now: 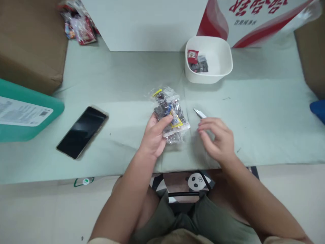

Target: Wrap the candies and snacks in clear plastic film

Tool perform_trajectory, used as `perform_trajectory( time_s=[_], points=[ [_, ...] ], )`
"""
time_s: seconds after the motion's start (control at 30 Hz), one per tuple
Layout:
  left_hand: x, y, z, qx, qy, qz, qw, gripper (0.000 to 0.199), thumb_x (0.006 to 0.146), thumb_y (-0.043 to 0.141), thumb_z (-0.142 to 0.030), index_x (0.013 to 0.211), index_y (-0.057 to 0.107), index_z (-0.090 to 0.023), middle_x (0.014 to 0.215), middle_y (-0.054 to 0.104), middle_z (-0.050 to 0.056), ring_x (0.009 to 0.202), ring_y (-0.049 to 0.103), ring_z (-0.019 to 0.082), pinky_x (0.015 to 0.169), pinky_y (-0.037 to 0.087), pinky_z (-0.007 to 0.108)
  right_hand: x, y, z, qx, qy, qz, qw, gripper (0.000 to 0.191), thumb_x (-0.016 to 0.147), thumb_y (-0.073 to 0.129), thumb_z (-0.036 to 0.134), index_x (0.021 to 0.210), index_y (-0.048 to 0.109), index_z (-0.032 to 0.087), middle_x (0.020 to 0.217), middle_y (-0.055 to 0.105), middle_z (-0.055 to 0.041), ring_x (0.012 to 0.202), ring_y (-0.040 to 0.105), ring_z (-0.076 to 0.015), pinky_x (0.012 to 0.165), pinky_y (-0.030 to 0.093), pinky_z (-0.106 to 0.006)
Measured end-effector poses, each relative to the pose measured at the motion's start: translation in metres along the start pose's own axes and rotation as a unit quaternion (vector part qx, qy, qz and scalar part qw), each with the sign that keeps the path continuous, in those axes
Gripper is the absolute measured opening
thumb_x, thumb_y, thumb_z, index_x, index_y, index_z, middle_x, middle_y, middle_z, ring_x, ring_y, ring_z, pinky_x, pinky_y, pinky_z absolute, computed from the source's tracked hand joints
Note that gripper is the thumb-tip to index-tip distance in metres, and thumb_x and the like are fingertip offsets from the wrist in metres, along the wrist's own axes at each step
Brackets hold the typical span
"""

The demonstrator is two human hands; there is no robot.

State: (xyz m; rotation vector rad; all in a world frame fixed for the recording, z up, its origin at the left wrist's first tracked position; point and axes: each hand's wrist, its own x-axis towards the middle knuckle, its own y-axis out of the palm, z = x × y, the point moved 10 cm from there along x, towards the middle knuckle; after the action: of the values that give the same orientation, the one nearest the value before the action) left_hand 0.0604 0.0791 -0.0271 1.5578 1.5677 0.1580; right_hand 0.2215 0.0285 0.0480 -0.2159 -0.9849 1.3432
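Observation:
Clear plastic packets (169, 110) with dark contents and yellow and blue print are gripped in my left hand (155, 134), its thumb pressed on top. To the right, my right hand (217, 139) hovers at the table with fingers curled, its fingertips over the near end of a small utility knife (200, 113). The knife lies on the pale green cloth, blade end pointing up and left. Whether the fingers hold the knife is hard to see. Beyond the hands stands a white bowl (220, 64) with a few small dark packets and a red one (193, 56) inside.
A black phone (82, 132) lies on the cloth (127, 78) at left, beside a green container (27, 132). Cardboard boxes (30, 44) flank the table. Colourful wrapped packets (82, 28) lie at the back left, near a white and red box (152, 23). A blue object (318, 110) is at far right.

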Motion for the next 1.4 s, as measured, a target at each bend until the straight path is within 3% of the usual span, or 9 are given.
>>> perform_trajectory(
  time_s=[0.07, 0.17, 0.3, 0.43, 0.57, 0.7, 0.97, 1.2, 1.4],
  points=[
    [0.004, 0.002, 0.004, 0.022, 0.002, -0.003, 1.000, 0.037, 0.065, 0.087, -0.019, 0.097, 0.069, -0.018, 0.084, 0.074, 0.000, 0.075, 0.069, 0.016, 0.071, 0.058, 0.030, -0.007, -0.018, -0.036, -0.105, 0.081, -0.027, 0.991, 0.013, 0.089, 0.060, 0.025, 0.097, 0.070, 0.024, 0.101, 0.072, -0.0100, 0.099, 0.069, -0.0275, 0.088, 0.056, -0.046],
    [0.009, 0.010, 0.011, 0.023, 0.000, 0.004, 1.000, 0.035, 0.064, 0.087, -0.018, 0.094, 0.070, -0.018, 0.083, 0.073, 0.000, 0.075, 0.069, 0.015, 0.075, 0.058, 0.030, -0.019, -0.019, -0.077, -0.208, 0.142, 0.028, 0.967, 0.032, 0.088, 0.062, 0.034, 0.115, 0.070, 0.020, 0.113, 0.070, -0.0153, 0.104, 0.064, -0.0332, 0.091, 0.053, -0.052],
    [0.011, 0.021, 0.019, 0.007, 0.009, 0.008, 1.000, 0.039, 0.064, 0.089, -0.018, 0.097, 0.069, -0.022, 0.088, 0.074, -0.002, 0.077, 0.070, 0.015, 0.087, 0.060, 0.033, -0.028, -0.011, -0.096, -0.224, 0.152, 0.087, 0.959, 0.028, 0.091, 0.057, 0.034, 0.110, 0.072, 0.019, 0.098, 0.071, -0.0136, 0.092, 0.062, -0.0319, 0.085, 0.052, -0.050],
    [0.014, 0.017, 0.021, 0.022, 0.048, -0.007, 0.999, 0.042, 0.063, 0.093, -0.021, 0.096, 0.067, -0.024, 0.094, 0.076, -0.004, 0.080, 0.070, 0.013, 0.086, 0.062, 0.031, -0.026, -0.024, -0.096, -0.178, 0.201, 0.054, 0.962, 0.021, 0.091, 0.052, 0.030, 0.100, 0.068, 0.020, 0.092, 0.069, -0.0113, 0.084, 0.063, -0.0275, 0.077, 0.051, -0.043],
    [0.018, 0.011, 0.021, 0.009, 0.057, -0.014, 0.998, 0.035, 0.068, 0.091, -0.022, 0.094, 0.068, -0.025, 0.092, 0.076, -0.004, 0.082, 0.071, 0.014, 0.088, 0.062, 0.031, -0.032, -0.035, -0.092, -0.002, 0.269, 0.002, 0.963, 0.009, 0.092, 0.049, 0.027, 0.093, 0.057, 0.023, 0.064, 0.055, 0.0010, 0.053, 0.051, -0.0165, 0.052, 0.042, -0.031],
    [0.019, 0.023, 0.018, -0.032, 0.033, 0.036, 0.998, 0.029, 0.084, 0.073, -0.046, 0.103, 0.071, -0.024, 0.104, 0.078, 0.005, 0.113, 0.072, 0.027, 0.097, 0.061, 0.041, -0.034, -0.026, -0.065, 0.114, 0.225, 0.000, 0.968, 0.012, 0.094, 0.052, 0.029, 0.103, 0.057, 0.023, 0.070, 0.058, 0.0025, 0.051, 0.049, -0.0122, 0.049, 0.040, -0.027],
    [0.026, 0.024, 0.016, -0.037, 0.042, 0.032, 0.998, 0.022, 0.093, 0.066, -0.036, 0.111, 0.070, -0.024, 0.122, 0.075, 0.004, 0.130, 0.066, 0.027, 0.107, 0.056, 0.040, -0.018, 0.008, -0.018, 0.106, 0.105, 0.065, 0.987, 0.022, 0.096, 0.055, 0.025, 0.119, 0.058, 0.025, 0.067, 0.062, 0.0043, 0.046, 0.047, -0.0101, 0.045, 0.037, -0.026],
    [0.023, 0.021, 0.034, -0.041, -0.016, 0.008, 0.999, 0.024, 0.095, 0.065, -0.041, 0.106, 0.069, -0.020, 0.117, 0.075, 0.007, 0.128, 0.067, 0.028, 0.108, 0.054, 0.041, -0.027, 0.026, -0.026, 0.130, 0.158, 0.087, 0.975, 0.024, 0.099, 0.054, 0.029, 0.123, 0.057, 0.025, 0.074, 0.066, 0.0017, 0.047, 0.051, -0.0114, 0.047, 0.042, -0.029],
    [0.017, 0.027, 0.040, -0.016, -0.010, 0.038, 0.999, 0.027, 0.098, 0.060, -0.042, 0.112, 0.067, -0.020, 0.118, 0.074, 0.006, 0.129, 0.066, 0.028, 0.108, 0.055, 0.042, -0.029, 0.028, -0.034, 0.124, 0.201, 0.068, 0.969, 0.026, 0.097, 0.056, 0.028, 0.122, 0.057, 0.024, 0.079, 0.070, 0.0008, 0.050, 0.055, -0.0115, 0.050, 0.044, -0.029]
  ],
)
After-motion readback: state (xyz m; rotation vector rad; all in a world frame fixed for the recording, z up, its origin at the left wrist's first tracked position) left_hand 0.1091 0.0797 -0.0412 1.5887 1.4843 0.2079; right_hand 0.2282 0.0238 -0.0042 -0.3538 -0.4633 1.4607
